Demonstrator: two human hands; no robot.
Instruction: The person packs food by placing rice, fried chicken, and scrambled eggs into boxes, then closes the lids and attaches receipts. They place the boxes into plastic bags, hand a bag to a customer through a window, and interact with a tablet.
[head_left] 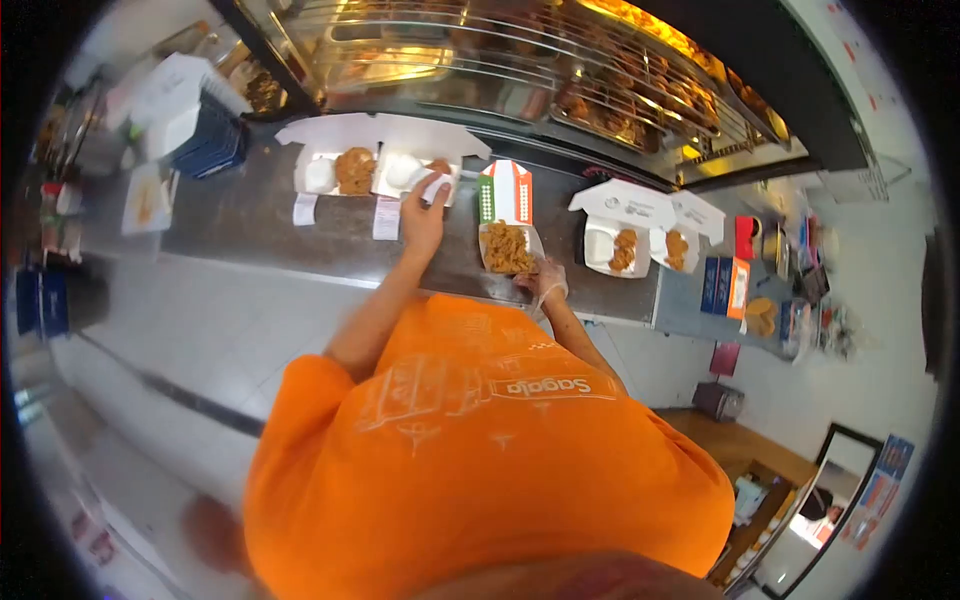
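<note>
Though near counter-edge [606,314], middle box [507,196] well-spaced

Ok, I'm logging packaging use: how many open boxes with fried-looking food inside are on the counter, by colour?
Mostly white boxes: 4
Orange, green and white box: 1
Total: 5

My right fingers [541,277] can pass between the striped carton [507,192] and the box [612,268] rightward; its raised lid [625,205] obstructs behind.
</note>
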